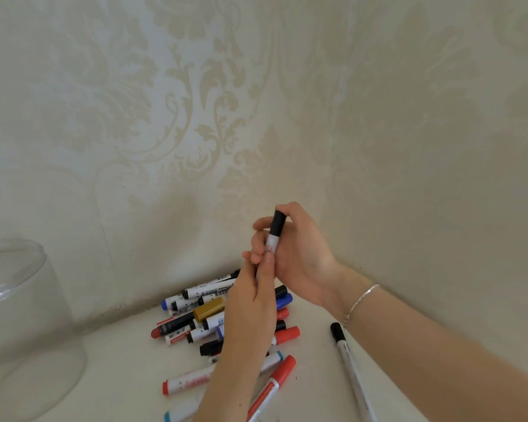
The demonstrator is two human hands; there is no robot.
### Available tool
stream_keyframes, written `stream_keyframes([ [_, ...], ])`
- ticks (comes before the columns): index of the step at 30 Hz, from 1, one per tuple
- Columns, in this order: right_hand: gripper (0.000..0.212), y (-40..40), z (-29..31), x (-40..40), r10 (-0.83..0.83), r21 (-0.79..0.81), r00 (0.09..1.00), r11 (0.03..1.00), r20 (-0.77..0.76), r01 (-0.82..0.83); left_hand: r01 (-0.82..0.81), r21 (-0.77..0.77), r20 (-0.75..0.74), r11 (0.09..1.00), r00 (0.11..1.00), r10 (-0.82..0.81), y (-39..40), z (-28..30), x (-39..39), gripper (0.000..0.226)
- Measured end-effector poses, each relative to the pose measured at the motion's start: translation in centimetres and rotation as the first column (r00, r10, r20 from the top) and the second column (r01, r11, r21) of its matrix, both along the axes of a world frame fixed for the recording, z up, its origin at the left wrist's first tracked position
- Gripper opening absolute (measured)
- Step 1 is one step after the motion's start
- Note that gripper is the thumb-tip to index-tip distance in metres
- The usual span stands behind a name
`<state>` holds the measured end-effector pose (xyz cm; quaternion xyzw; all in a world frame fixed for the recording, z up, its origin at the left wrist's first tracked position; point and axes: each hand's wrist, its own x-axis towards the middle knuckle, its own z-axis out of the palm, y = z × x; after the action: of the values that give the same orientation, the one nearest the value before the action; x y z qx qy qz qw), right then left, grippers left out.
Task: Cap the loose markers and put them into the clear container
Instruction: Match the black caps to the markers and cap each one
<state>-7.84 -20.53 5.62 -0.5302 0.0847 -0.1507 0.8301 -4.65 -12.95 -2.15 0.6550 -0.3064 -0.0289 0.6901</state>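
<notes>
Gripping an upright black-capped marker (274,236), my left hand (250,296) pinches its lower barrel while my right hand (299,254) curls around it near the cap. Below lies the marker pile (214,324); the clear container (22,315) stands well apart, far left.

A white worktop (119,376) is seen. A heap of markers (214,324) lies on it; left of the heap stands a clear container (22,315), right of it 1 black-capped pen (348,360).

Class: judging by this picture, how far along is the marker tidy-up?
Done: nothing visible inside the clear container. In hand: both hands, left hand and right hand, hold one black-capped marker upright. Left: the pile of markers and a thin black-capped pen lie on the table.
</notes>
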Motion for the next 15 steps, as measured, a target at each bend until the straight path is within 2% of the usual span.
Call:
stream_keyframes([
  [2, 0.043, 0.6, 0.3, 0.6, 0.047, -0.101, 0.998, 0.994, -0.039, -0.051, -0.029, -0.026, -0.03, 0.999, 0.999, 0.028, 0.1, 0.2, 0.1, 0.048],
  [5, 0.042, 1.3, 1.1, 1.0, 0.023, -0.174, 0.997, 0.984, -0.072, -0.035, 0.012, -0.114, -0.121, 0.993, 0.992, -0.025, 0.0, 0.5, -0.2, 0.039],
  [9, 0.035, 1.2, 1.8, 1.1, -0.004, -0.103, 1.0, 0.995, 0.001, 0.004, 0.142, -0.098, -0.163, 0.985, 0.974, -0.156, 0.0, 1.1, -0.5, 0.053],
  [12, 0.034, 1.2, 1.7, 0.9, -0.027, -0.1, 0.999, 0.995, 0.022, 0.029, 0.258, -0.149, -0.271, 0.955, 0.918, -0.291, 0.1, 1.5, -0.6, 0.047],
  [15, 0.034, 0.7, 1.7, 0.8, -0.028, -0.017, 0.996, 0.999, 0.09, 0.029, 0.313, -0.208, -0.267, 0.927, 0.893, -0.361, 0.4, 1.7, -0.6, 0.043],
])
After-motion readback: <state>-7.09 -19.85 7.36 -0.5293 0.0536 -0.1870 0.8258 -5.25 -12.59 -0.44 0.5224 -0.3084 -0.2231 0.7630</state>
